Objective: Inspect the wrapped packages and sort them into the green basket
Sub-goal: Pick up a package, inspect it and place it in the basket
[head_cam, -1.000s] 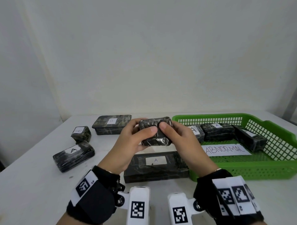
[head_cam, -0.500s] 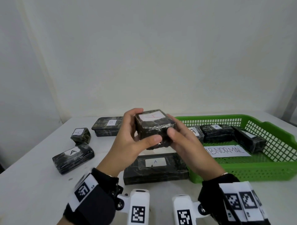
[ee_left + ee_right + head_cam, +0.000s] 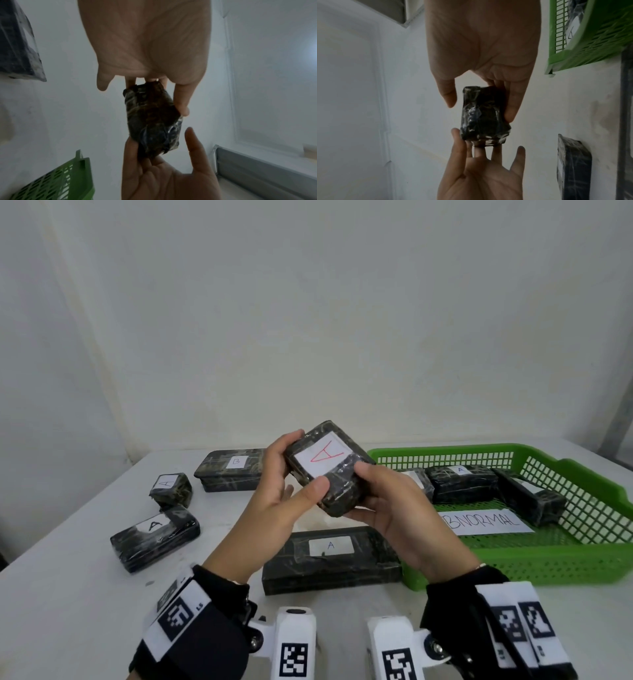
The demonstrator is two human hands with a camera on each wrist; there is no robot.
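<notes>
— What could you read on the package [image 3: 327, 469] you held up?

— Its white label carried a red handwritten "A".

— And on the table [image 3: 85, 594]?

— You had a long flat package [image 3: 330, 559] just below your hands with "A" on its label, a package at the left [image 3: 156, 537] with "A", a small cube-like one [image 3: 171, 489] with "A", and a long one at the back [image 3: 233, 470] with "B".

— In the green basket [image 3: 582, 553]?

— A paper strip [image 3: 486, 522] read "BNORMAL", its first letter hidden behind your hand; one package there [image 3: 460, 482] showed "A".
</notes>
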